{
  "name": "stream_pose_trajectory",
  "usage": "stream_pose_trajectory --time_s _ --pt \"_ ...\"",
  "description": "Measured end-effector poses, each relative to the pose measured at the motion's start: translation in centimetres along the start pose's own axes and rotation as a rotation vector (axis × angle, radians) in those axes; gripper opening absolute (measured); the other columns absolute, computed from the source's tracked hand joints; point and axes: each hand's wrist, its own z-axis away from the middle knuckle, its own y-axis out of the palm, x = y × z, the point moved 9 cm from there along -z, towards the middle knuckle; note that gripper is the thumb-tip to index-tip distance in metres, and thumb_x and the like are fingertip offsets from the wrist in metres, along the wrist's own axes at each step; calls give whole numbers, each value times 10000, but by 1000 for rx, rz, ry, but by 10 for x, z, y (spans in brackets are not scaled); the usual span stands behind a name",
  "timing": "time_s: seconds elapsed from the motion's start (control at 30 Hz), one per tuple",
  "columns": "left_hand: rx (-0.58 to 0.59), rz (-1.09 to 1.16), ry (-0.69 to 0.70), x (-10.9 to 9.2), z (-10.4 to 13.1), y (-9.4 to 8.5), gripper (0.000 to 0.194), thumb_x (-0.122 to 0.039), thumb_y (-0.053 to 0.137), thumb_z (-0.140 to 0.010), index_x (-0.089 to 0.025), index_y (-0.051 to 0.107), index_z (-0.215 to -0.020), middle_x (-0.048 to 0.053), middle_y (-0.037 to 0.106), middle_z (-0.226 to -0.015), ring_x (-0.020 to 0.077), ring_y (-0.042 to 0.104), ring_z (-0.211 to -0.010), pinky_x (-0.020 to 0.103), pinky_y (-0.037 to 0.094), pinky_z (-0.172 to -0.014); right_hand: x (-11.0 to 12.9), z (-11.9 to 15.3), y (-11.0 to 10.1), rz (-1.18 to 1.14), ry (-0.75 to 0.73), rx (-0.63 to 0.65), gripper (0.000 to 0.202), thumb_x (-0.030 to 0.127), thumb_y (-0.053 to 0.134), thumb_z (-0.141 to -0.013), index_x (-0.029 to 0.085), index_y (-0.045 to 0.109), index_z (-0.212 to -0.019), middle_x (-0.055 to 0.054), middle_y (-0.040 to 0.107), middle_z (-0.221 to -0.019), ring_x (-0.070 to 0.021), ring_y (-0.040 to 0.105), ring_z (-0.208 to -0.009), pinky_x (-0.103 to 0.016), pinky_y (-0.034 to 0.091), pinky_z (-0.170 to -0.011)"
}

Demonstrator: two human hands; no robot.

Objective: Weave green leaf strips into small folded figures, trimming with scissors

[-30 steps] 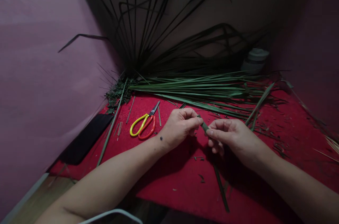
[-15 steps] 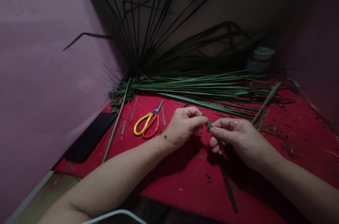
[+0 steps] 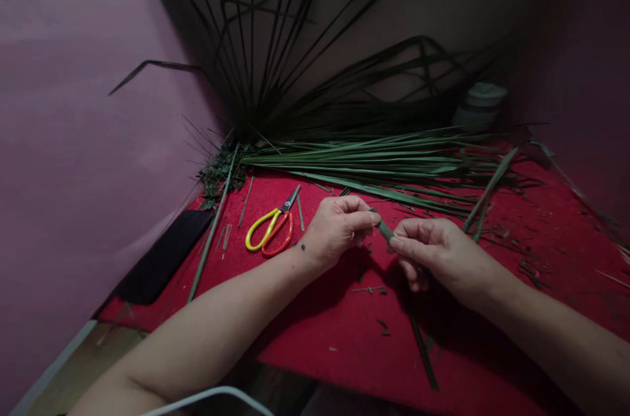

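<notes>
A narrow green leaf strip [image 3: 384,229] is stretched between my two hands above the red cloth. My left hand [image 3: 344,226] pinches its upper left end between thumb and fingers. On the lower right end, the thumb and forefinger of my right hand [image 3: 433,252] are closed; its other fingers curl underneath. Below my right hand a dark leaf length [image 3: 423,353] slants down toward the table's front edge; whether it joins the pinched strip is hidden. Scissors [image 3: 270,229] with one yellow and one red handle lie left of my left hand.
Long green leaves [image 3: 364,160] lie across the back of the red cloth [image 3: 315,344]. A dark fan-shaped frond [image 3: 266,75] stands behind. A black phone-like slab [image 3: 167,258] is at left, a pale container [image 3: 480,104] at back right. Leaf scraps [image 3: 534,271] are scattered at right.
My hands have drawn slightly apart, and more of the green strip shows between them. The whole view has shifted a little; the scissors and leaves stay in place.
</notes>
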Motion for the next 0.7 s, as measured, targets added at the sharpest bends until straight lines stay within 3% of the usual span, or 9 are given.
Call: stream_pose_trajectory --time_s 0.13,0.2,0.37,0.7 --pt "-66 -355 257 -25 8 -2 153 -207 611 -713 -150 578 -575 -40 489 -499 73 410 -487 217 317 -484 -2 3 2 -48 35 13 266 374 584 -703 176 443 -595 51 508 -399 -68 447 -309 -170 305 -332" --pt "-104 -429 350 -34 12 -3 151 -199 622 -708 -149 589 -569 -31 504 -527 80 420 -530 221 329 -522 1 4 5 -65 14 45 246 357 571 -721 171 457 -607 52 509 -402 -66 456 -317 -164 309 -335" --pt "7 -16 -3 -2 1 -2 176 -228 642 -701 -151 538 -581 -56 468 -442 54 357 -382 202 226 -397 7 4 5 -113 -8 59 221 322 548 -743 167 456 -614 53 512 -400 -62 462 -317 -157 332 -342" --pt "28 144 -87 7 3 0 145 -218 632 -689 -139 557 -594 -29 518 -455 59 399 -356 183 229 -354 5 4 7 -137 -16 82 157 273 544 -741 170 472 -648 55 540 -404 -68 475 -310 -152 342 -329"
